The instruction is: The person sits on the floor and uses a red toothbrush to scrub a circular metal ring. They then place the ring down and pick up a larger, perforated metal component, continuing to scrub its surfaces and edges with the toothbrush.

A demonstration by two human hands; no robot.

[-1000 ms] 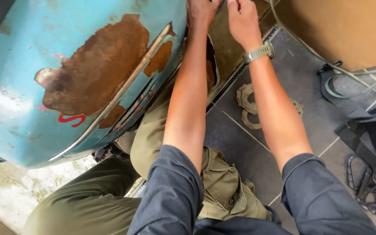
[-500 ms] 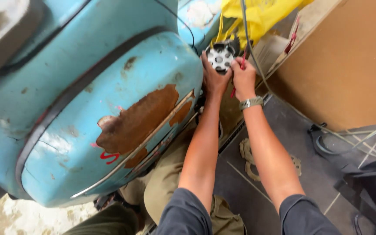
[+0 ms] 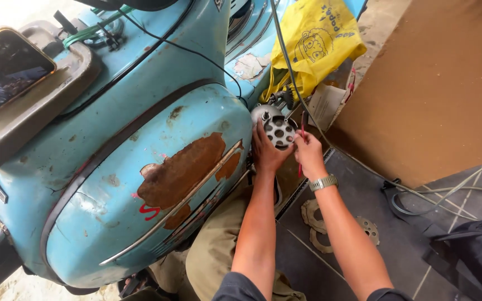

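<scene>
A light blue scooter (image 3: 140, 145) with rust patches on its side panel fills the left of the view. At its front edge sits a round grey metal part with holes (image 3: 279, 131). My left hand (image 3: 266, 150) rests on the lower left of that round part, fingers spread against it. My right hand (image 3: 309, 153), with a metal watch on the wrist, is closed around a thin red-handled tool (image 3: 302, 136) held upright just right of the round part.
A yellow plastic bag (image 3: 313, 42) hangs above the hands. A brown board (image 3: 436, 83) leans at the right. Flat metal rings (image 3: 316, 220) lie on the dark tiled floor. A phone (image 3: 4, 69) lies on the scooter's tray. Cables (image 3: 447, 192) cross the floor.
The view has tilted up and pulled back, bringing the upper scooter, phone and yellow bag into sight. Both hands stay at the round metal part.
</scene>
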